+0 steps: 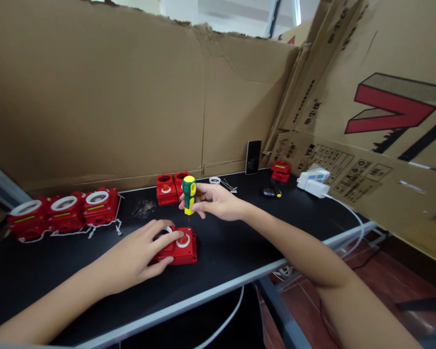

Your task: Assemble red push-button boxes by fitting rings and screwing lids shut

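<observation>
Bare forearms (334, 271) cross the metal table edge (218, 294). On the black tabletop (236, 252), the left hand (148, 249) clasps the boxy, glossy red housing (187, 254), fingers spread over its top. Beyond, the right hand (214, 201) pinches the rounded handle of an upright green-and-yellow screwdriver (189, 196), tip at the housing's far edge. The step appears to be turning a fastener; the next move calls for a vertical shaft. Far left stand white-ringed red units (70, 223); behind rises torn-edged cardboard (131, 106).

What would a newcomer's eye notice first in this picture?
Probably the green-and-yellow screwdriver, held upright by the right hand, its tip at the far edge of the red box under the left hand. Next, the large red V on the cardboard at right, and three white-ringed red boxes at left.
</observation>
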{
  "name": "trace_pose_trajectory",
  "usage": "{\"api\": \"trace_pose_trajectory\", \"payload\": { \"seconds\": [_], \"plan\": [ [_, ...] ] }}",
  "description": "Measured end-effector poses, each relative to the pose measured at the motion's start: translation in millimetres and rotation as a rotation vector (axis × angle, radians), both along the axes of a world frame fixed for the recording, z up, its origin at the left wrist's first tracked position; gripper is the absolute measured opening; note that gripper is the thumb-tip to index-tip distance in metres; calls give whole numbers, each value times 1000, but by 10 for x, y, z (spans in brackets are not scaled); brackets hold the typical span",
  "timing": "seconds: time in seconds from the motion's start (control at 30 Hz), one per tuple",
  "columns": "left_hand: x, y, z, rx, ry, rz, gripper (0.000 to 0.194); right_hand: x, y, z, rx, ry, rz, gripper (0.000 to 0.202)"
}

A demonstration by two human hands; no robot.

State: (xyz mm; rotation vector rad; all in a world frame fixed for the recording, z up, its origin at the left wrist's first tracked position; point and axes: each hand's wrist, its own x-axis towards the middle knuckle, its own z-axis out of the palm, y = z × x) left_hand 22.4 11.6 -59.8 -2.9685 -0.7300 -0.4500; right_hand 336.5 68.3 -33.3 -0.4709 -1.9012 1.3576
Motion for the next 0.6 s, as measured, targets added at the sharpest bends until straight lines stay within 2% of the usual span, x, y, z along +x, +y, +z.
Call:
{"api": "trace_pose_trajectory", "payload": {
  "seconds": [0.27,0.33,0.4,0.53,0.6],
  "plan": [
    [-9,15,7,-16,8,14,43,-93,-65,-40,-1,-3,-214,52],
    [-7,11,9,-17,0,11,42,-110,-60,-57,-21,22,-221,57],
    [-4,6,10,-9,-5,8,43,-105,-40,-66,-45,36,-153,57],
    [8,0,10,36,-9,-7,47,-42,18,-50,-29,9,106,54],
    [11,0,12,39,-6,-8,47,-21,39,-45,-11,20,150,53]
  ]
}}
